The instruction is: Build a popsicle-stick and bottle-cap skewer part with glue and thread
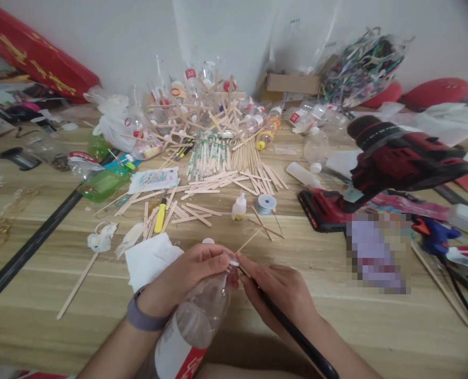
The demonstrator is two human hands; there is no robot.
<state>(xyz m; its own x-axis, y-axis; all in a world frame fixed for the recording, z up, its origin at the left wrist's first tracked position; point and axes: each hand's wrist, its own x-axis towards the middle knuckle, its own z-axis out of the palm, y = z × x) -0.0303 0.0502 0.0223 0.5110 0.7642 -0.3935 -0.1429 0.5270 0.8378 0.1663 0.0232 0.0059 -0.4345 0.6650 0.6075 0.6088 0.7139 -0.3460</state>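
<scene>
Left fingers [219, 261] grasping clear bottle [208, 316] round its neck, palm side over the shoulder; bottle tilted, mouth end up at the fingers, red-and-white label down toward the person. Right fingers [260, 272] clenched on black tool [297, 331], long handle running back under the palm to lower right, thin front end right by the bottle neck; can't tell if it touches. Thin stick [250, 239] pokes out just beyond both sets of fingertips; can't tell which hand has it, if either. Purple-grey wristband [145, 311] on left wrist. White paper [151, 259] on desk [29, 342] just left of left fingers, yellow screwdriver [160, 216] farther ahead-left. Straight ahead of fingers: small glue bottle [239, 208], wire spool [266, 204] just right of it. Beyond those, loose craft sticks [218, 181] and bundled skewers [246, 152], heap of plastic bottles farther back [206, 87]. Green bottle [105, 181] lies well off ahead-left. Right of right fingers, well apart: red-black power drill [395, 158], blue glue gun [435, 237].
</scene>
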